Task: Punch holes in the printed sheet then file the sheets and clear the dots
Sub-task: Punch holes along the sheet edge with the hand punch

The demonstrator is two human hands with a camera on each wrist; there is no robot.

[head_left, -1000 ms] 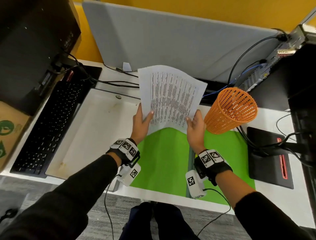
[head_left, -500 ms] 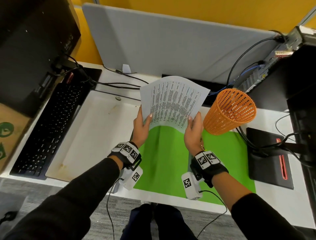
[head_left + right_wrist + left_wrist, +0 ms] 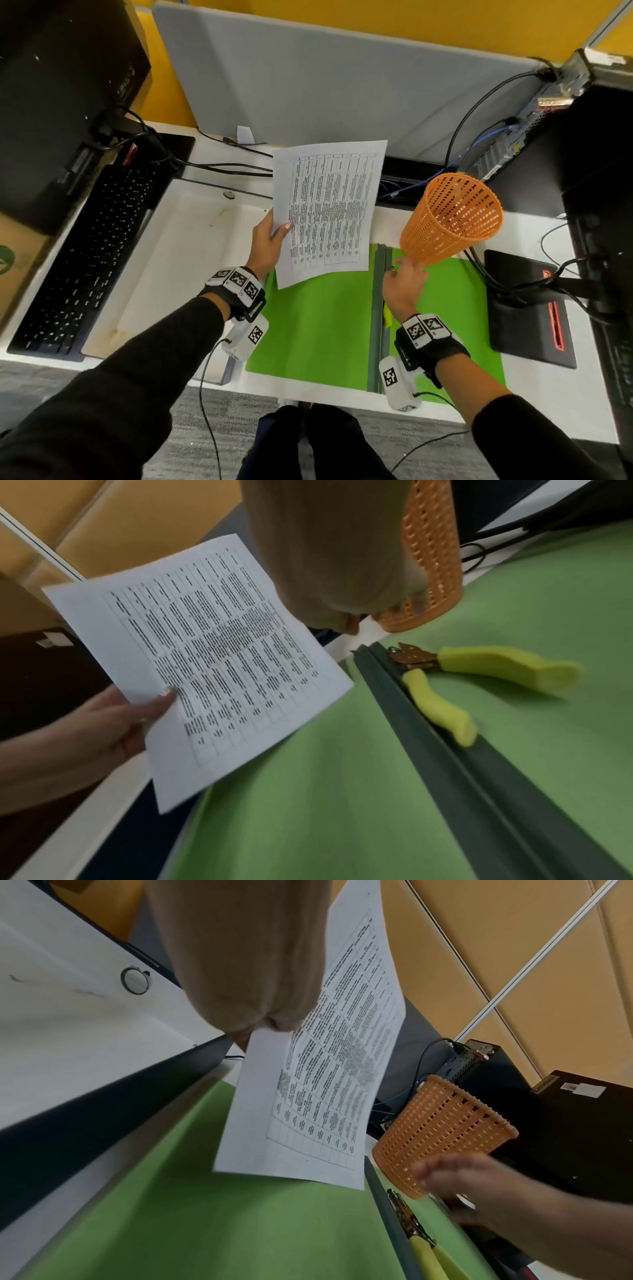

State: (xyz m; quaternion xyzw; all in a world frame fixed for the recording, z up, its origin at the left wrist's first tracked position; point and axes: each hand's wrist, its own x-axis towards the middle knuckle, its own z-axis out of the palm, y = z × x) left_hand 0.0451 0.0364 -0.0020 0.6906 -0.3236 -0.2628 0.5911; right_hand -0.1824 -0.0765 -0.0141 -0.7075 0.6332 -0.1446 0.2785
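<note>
An open green folder (image 3: 318, 318) w/ a dark centre spine is spread flat on the white desk (image 3: 219, 212). Above its left half the printed sheet (image 3: 329, 212) is held off the surface, pinched at its left margin by the left hand (image 3: 269, 245), thumb on top, fingers underneath. The paper is judged light and floppy; held at one edge only, it bows, so a 2nd support near the edge to be punched would probably be needed. The right hand (image 3: 404, 287) hangs over the folder's right half w/ nothing gripped and fingers loosely spread toward the punch (image 3: 455, 680), a small plier-type tool w/ yellow handles lying beside the spine. The tool is judged rigid and best taken round both handles.

An orange mesh basket (image 3: 452, 219) stands just beyond the right hand and is probably the closest obstacle. Cables and a black pad lie further right, a keyboard (image 3: 82, 260) well left.
</note>
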